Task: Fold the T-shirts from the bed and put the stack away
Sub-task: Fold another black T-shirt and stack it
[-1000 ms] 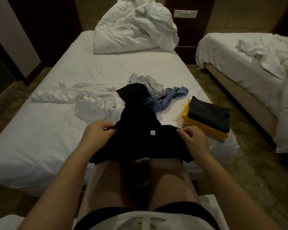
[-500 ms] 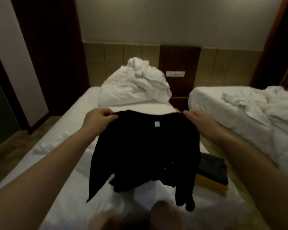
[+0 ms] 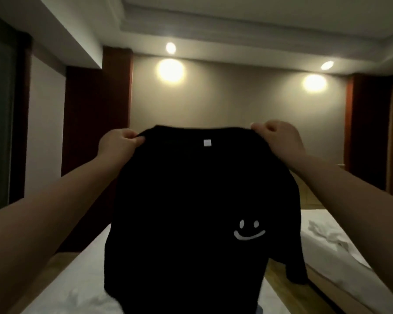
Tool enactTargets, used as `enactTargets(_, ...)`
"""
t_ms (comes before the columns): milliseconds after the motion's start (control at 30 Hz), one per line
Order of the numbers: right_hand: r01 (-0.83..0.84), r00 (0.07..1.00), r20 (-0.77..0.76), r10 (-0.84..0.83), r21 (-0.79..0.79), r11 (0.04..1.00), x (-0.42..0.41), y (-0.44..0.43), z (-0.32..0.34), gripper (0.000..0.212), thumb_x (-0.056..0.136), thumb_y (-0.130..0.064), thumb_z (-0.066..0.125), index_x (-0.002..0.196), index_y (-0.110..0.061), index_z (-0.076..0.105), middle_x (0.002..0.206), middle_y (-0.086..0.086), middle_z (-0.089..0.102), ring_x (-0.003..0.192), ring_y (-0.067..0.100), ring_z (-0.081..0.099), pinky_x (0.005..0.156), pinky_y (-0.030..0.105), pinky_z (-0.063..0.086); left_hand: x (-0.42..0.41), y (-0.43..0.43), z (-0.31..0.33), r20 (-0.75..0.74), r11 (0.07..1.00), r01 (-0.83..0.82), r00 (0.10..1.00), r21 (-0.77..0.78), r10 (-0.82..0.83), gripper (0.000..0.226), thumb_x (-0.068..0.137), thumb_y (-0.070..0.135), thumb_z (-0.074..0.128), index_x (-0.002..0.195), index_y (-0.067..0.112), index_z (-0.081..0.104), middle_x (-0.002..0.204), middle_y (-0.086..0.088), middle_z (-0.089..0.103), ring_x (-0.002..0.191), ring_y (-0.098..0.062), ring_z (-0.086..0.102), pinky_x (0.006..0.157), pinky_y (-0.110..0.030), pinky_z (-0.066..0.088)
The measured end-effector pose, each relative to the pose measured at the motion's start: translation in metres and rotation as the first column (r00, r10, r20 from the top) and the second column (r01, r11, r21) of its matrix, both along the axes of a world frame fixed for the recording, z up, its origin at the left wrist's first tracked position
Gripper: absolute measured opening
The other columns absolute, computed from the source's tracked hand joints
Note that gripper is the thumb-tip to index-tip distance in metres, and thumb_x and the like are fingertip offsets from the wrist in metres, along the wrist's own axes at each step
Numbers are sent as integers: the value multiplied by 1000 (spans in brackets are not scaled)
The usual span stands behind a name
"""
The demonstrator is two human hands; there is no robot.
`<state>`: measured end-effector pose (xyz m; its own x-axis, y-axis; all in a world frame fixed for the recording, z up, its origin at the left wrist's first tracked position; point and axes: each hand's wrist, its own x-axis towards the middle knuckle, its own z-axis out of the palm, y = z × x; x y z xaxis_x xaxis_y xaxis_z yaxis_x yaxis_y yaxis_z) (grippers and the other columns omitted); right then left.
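A person holds a black T-shirt [image 3: 191, 200] up by both shoulders.
The left hand [image 3: 117, 145] and right hand [image 3: 281, 139] each pinch a shoulder seam with curled fingers. The shirt hangs spread above the bed [image 3: 82, 279], its white neck label [image 3: 207, 142] facing the person and a smiley print [image 3: 249, 231] lower right. A second bed [image 3: 327, 234] lies to the right.
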<state>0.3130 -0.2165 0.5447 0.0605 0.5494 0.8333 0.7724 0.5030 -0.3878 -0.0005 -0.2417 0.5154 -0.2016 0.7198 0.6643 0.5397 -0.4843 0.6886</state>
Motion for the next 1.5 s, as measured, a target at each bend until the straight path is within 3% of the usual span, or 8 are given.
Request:
enactTargets(100, -85, 986, 106, 125, -323, 943, 7, 3, 3, 41, 88, -44, 57, 75, -6, 66, 59, 2, 53, 45, 5, 46, 44, 18, 33, -7, 5, 1, -48, 995, 13, 999, -100, -18, 14, 93, 18, 52, 85, 13, 63, 92, -12, 64, 93, -30, 61, 89, -42, 45)
enactTargets(267, -533, 844, -296, 447, -539, 652, 32, 7, -12, 10, 88, -17, 60, 88, -11, 69, 74, 1, 66, 60, 6, 60, 58, 16, 48, -17, 5, -11, 192, 953, 215, 966, -215, -175, 14, 95, 14, 49, 87, 13, 61, 82, -5, 59, 75, -18, 57, 69, -28, 43)
enactTargets(533, -649, 757, -509, 411, -514, 561, 32, 1, -32, 12, 91, -14, 55, 82, -13, 62, 56, -5, 63, 46, 4, 58, 42, 14, 46, -37, 1, -18, 220, 741, 517, 855, -429, -470, 37, 58, 36, 82, 80, 10, 67, 69, -6, 60, 51, -11, 59, 43, -19, 47)
enactTargets(667, -766, 624, -625, 468, -372, 524, 25, -4, -21, 8, 87, -13, 56, 83, -10, 64, 64, 0, 67, 52, 9, 63, 49, 16, 51, -46, 4, -9, 310, 744, 591, 803, -311, -509, 20, 77, 24, 55, 88, 9, 63, 70, -4, 61, 53, -11, 62, 45, -20, 50)
enactTargets(833, -671, 722, -530, 444, -380, 637, 14, 2, -12, 6, 79, -7, 65, 76, -9, 61, 57, -3, 61, 54, 9, 56, 47, 13, 47, -43, 9, -1, 203, 805, 455, 890, -380, -408, 13, 85, 15, 52, 86, 5, 61, 70, -6, 59, 56, -12, 61, 50, -21, 49)
enactTargets(1267, -794, 607, -599, 521, -466, 390, 16, 14, -30, 13, 74, -25, 64, 79, -13, 65, 70, 0, 66, 58, 9, 64, 55, 19, 54, -50, 26, -15, 333, 769, 547, 830, -331, -447, 18, 95, 22, 42, 90, 11, 56, 72, -2, 53, 47, -9, 55, 41, -17, 44)
enactTargets(1367, -849, 512, -667, 541, -489, 200, 27, 11, -31, 15, 72, -12, 61, 79, -4, 72, 74, 7, 70, 62, 12, 68, 58, 21, 56, -65, 26, -16, 302, 724, 589, 807, -359, -507, 33, 76, 36, 70, 94, 10, 59, 75, -5, 56, 49, -10, 57, 41, -18, 46)
enactTargets(1500, -748, 631, -550, 548, -620, 239, 29, 12, -41, 26, 88, -3, 47, 76, -5, 70, 68, 2, 68, 58, 8, 66, 53, 17, 52, -79, 29, -25, 233, 684, 610, 789, -401, -568, 70, 34, 47, 92, 85, 10, 63, 76, -7, 54, 62, -17, 53, 53, -23, 47)
